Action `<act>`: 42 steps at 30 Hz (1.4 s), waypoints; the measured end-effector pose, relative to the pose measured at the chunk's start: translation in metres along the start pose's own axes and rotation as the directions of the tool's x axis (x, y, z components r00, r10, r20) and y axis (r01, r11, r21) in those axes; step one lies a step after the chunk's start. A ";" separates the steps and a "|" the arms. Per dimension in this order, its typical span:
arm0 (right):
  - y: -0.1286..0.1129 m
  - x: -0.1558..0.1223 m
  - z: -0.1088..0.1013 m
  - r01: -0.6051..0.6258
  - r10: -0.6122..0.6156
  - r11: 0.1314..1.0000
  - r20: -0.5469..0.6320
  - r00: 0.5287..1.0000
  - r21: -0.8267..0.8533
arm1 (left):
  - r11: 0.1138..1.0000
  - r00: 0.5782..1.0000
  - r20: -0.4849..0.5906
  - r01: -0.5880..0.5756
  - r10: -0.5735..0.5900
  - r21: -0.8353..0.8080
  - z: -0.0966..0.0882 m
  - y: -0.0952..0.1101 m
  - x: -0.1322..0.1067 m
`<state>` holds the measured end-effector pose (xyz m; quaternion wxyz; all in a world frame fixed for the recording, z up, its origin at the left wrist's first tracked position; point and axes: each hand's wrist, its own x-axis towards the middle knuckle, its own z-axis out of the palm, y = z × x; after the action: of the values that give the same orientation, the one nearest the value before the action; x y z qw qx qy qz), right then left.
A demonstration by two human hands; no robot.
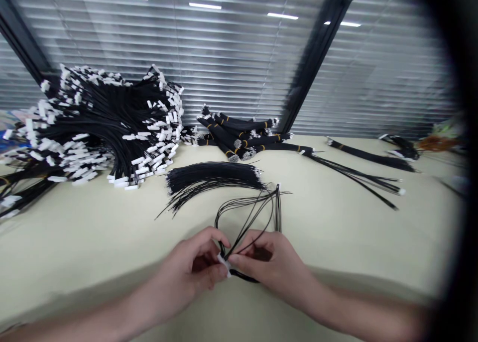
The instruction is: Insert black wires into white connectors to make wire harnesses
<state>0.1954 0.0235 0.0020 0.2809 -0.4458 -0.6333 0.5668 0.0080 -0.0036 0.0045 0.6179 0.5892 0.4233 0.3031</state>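
Between my hands is a small white connector [224,265] with several thin black wires [244,227] running out of it. My left hand [201,262] is closed on the connector, thumb and fingers pinching its left side. Close against its other side, my right hand [263,257] pinches a black wire at the connector; the exact wire end is hidden by the fingers. The wires loop up and away, and a second white connector [278,185] shows at their far end. Just beyond lies a loose bundle of cut black wires [214,177] with bare-looking tips.
A big heap of black cables with white connectors [112,118] stands at the back left. Black wire bundles tied with yellow bands [242,133] lie at the back middle. More wires [354,175] lie to the right on the pale table [336,232]. Blinds [231,48] rise behind.
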 end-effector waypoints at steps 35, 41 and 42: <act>-0.001 0.001 -0.003 0.069 -0.077 0.992 0.077 0.994 0.103 | 0.942 1.000 -0.021 0.007 0.000 0.335 0.002 0.008 -0.006; -0.004 0.006 -0.009 0.044 -0.017 0.944 -0.086 0.996 0.326 | 0.913 1.000 0.015 -0.006 0.000 0.408 0.004 0.010 -0.008; -0.004 0.008 -0.011 0.038 0.003 0.926 -0.108 0.994 0.376 | 0.915 0.999 0.037 -0.027 0.013 0.404 0.003 0.011 -0.008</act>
<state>0.2005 0.0359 0.0071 0.4000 -0.4072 -0.5004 0.6510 0.0082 -0.0111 0.0161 0.4868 0.7134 0.4603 0.2056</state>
